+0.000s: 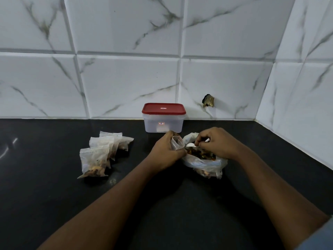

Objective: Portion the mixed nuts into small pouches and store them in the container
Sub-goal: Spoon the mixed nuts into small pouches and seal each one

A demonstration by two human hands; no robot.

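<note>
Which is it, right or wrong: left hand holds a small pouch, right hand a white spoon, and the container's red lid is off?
Wrong. The head view shows the red lid on the container. The left hand does hold the small pouch, the right hand the white spoon.

The black surface (pixel 54 195) carries a red-lidded container (pixel 163 120) at the wall, filled pouches (pixel 100 154) left, a nut bag (pixel 205 164) right.

Inspection of my own limbs: left hand (pixel 166 150) and right hand (pixel 219 144) bare, both forearms bare along their visible length. Right arm: edge of a pale grey-blue sleeve (pixel 320 237) at the lower corner, fabric plain, detail blurred.
</note>
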